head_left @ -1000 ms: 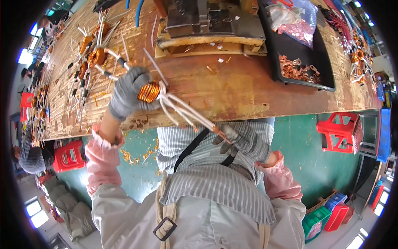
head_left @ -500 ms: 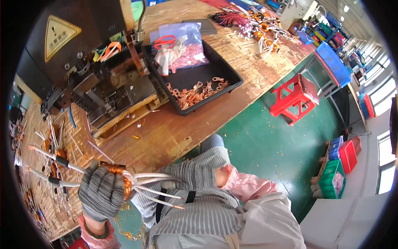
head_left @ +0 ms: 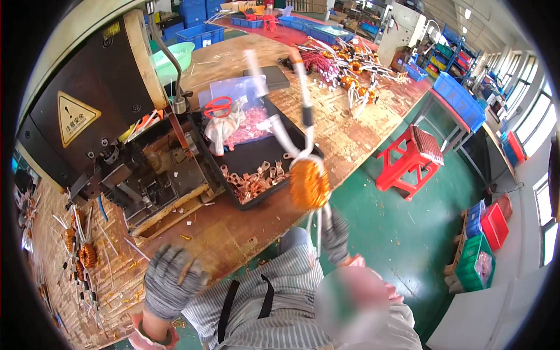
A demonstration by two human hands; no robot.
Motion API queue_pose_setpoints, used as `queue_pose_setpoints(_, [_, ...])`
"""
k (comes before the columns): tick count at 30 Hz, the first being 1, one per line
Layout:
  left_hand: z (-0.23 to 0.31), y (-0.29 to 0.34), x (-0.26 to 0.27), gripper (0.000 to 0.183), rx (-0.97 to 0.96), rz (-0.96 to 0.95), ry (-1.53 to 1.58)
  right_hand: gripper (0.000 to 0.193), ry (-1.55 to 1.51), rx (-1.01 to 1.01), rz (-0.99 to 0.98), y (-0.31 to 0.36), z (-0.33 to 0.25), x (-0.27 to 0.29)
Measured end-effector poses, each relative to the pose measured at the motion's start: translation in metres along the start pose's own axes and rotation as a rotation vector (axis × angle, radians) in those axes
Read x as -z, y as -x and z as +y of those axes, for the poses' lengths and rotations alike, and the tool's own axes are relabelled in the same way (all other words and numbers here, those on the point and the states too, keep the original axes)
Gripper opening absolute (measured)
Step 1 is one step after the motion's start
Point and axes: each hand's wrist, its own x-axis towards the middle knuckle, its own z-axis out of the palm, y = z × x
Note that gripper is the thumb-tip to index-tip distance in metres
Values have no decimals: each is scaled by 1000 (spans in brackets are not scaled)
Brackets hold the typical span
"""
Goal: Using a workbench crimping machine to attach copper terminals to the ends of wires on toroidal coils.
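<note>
An orange copper-wound ring coil (head_left: 310, 184) stands raised over the table's front edge. Its long white leads with dark sleeves reach up across the black tray, blurred by motion, and shorter white leads hang below. My right hand (head_left: 336, 236), in a grey striped glove, is at those lower leads and holds the coil by them; its fingers are partly hidden. Over the table edge at the lower left, my left hand (head_left: 175, 279), gloved alike, is loosely bent with a gap beside the thumb. I see nothing held in it.
A black press machine (head_left: 87, 105) stands at the left. The black tray (head_left: 233, 198) holds copper lugs (head_left: 256, 181), red-handled scissors (head_left: 218, 107) and a plastic bag. More coils (head_left: 87, 255) lie at the left, others at the table's far end. A red stool (head_left: 411, 160) stands on the floor.
The coil has passed from my left hand to my right, rising and moving right with its long leads turned upward. My left hand has let go and shifted slightly right. The view has tilted up.
</note>
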Motion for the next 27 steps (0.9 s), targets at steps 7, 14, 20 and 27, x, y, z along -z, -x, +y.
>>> queue_pose_setpoints(7, [-12, 133, -3, 24, 628, -219, -116, 32, -219, 117, -221, -237, 138, 123])
queue_pose_setpoints(14, [-53, 185, 34, 28, 929, -349, -166, 35, 1085, 185, -43, -372, 120, 186])
queue_pose_setpoints(20, [-124, 236, 57, 28, 1184, -197, -261, 27, 1101, 671, -102, -235, 21, 30])
queue_pose_setpoints(27, [-220, 239, 17, 45, 1442, -490, -504, 19, 994, 960, -444, -74, 22, -85])
